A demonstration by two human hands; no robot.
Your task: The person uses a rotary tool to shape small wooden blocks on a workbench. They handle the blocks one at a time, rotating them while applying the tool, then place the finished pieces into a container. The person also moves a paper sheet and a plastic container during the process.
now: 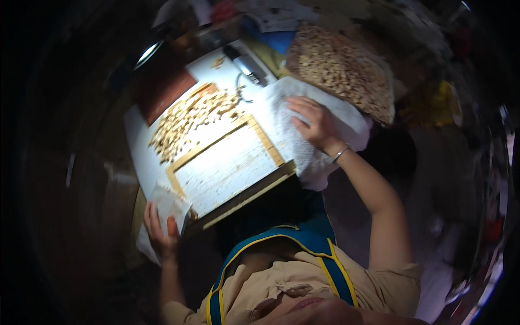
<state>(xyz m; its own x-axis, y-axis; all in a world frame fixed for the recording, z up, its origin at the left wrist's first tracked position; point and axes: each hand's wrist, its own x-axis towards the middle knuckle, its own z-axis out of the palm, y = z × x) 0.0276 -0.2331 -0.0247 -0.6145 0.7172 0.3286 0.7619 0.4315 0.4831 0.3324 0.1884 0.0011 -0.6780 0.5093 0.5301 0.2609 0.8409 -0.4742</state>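
My right hand (313, 122) lies on a white towel (281, 103) at the right side of the white work board (222, 173), its fingers stretched out. At the board's near left corner, my left hand (160, 230) rests against a crumpled, whitish translucent sheet or bag (172, 205), fingers and thumb apart. The thumb tip looks orange. Between the hands, a three-sided wooden strip frame (211, 143) lies on the board, with small crumbs inside it. Beyond that frame spreads a heap of small tan, nut-like pieces (192, 119); their exact kind is unclear.
A large tray or bag of similar pieces (341, 67) stands at the far right, beside the towel. A silver and black device (249, 69) with a cord lies at the board's far edge. To the left is a reddish-brown flat block (165, 92). A bright lamp (148, 53) shines at far left.
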